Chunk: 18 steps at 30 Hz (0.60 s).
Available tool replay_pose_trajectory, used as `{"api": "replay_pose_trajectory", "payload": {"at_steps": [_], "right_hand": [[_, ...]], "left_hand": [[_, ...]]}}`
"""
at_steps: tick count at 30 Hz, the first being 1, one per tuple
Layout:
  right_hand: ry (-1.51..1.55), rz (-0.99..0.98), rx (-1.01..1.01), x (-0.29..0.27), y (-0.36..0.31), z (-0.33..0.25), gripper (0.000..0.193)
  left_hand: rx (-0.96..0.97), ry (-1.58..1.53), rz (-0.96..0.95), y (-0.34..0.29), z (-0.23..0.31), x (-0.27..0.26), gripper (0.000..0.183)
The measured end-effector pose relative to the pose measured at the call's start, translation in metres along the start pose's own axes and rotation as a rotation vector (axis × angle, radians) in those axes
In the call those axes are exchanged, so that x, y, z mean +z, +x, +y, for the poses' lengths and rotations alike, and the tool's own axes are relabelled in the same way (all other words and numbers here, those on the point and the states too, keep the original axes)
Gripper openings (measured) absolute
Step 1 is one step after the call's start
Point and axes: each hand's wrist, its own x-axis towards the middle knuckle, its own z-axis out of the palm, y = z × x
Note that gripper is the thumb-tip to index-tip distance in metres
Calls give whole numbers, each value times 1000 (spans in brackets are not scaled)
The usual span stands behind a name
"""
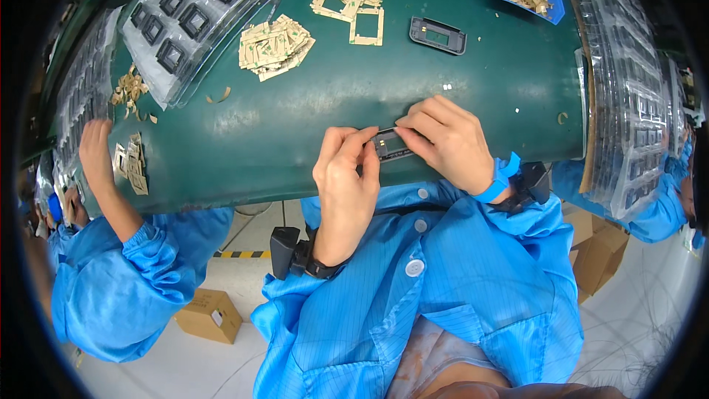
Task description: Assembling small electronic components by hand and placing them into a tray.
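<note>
Near the front edge of the green work table, a black plastic housing (391, 154) with a window and small gold contacts is held between both hands. Its left end is pinched between the thumb and fingers of my left hand (346, 181). At its upper right edge, the fingertips of my right hand (447, 140) are closed on the rim. Part of the housing is hidden behind my fingers. Farther off lies a similar dark housing (456, 43), untouched. Two small white bits (447, 87) lie beyond my right hand.
Stacks of cream adhesive frames (275, 48) lie toward the back. A blue bin (555, 11) of scraps stands back right. Clear trays of black parts are at left (148, 77) and right (628, 103). A co-worker's hand (96, 151) is at the left.
</note>
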Motion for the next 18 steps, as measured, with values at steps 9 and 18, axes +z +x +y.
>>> {"api": "replay_pose_trajectory", "payload": {"at_steps": [9,18], "right_hand": [[179,-59,90,-14,-7,9,20],[141,193,321,-15,-5,8,36]], "left_hand": [[-18,-37,-23,7,6,-1,16],[19,25,2,10,-1,25,36]]}}
